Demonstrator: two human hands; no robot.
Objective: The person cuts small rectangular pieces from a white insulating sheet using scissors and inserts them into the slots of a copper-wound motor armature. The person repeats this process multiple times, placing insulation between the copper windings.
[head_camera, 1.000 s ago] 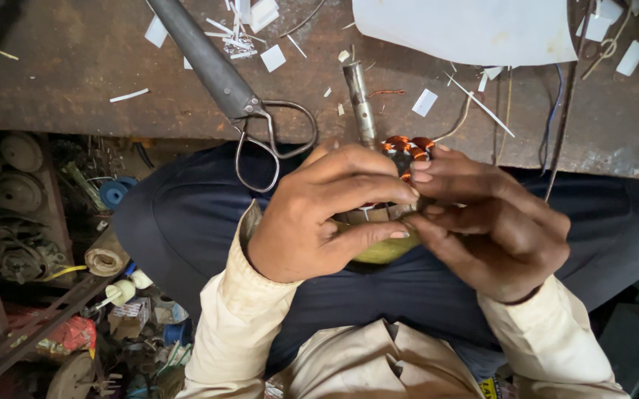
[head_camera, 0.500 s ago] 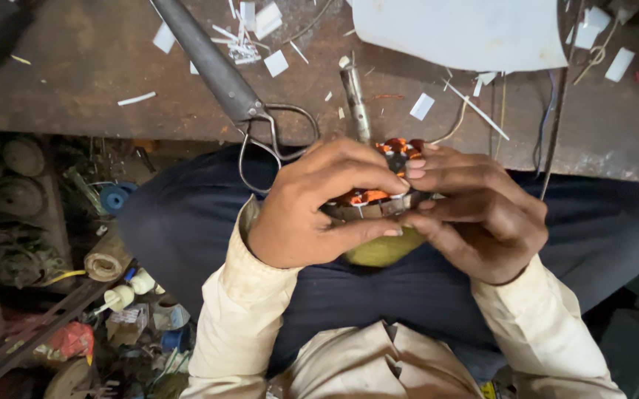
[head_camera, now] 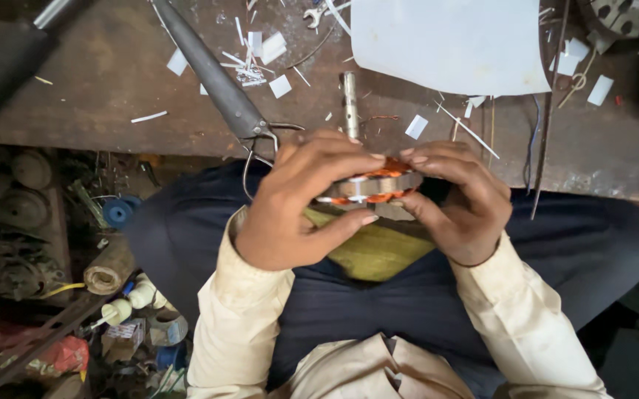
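Observation:
Both my hands hold a small round motor stator (head_camera: pixel 373 185) with a metal ring and orange copper windings, just above my lap. My left hand (head_camera: pixel 301 203) wraps its left side, fingers over the top and thumb underneath. My right hand (head_camera: pixel 458 199) grips its right side, fingers curled over the windings. A yellow-green cloth (head_camera: pixel 367 251) lies on my dark trousers under the stator. My cream sleeves show at the bottom.
A worn wooden bench (head_camera: pixel 112 96) ahead carries large metal shears (head_camera: pixel 219 85), a short metal shaft (head_camera: pixel 349 103), a white paper sheet (head_camera: pixel 449 44) and several paper scraps. Thin wires (head_camera: pixel 541 125) hang over its edge. Spools, a blue reel (head_camera: pixel 118 212) and clutter fill the floor at left.
The stator has turned from facing up to edge-on, and my hands have shifted round it. The yellow-green cloth under it shows more.

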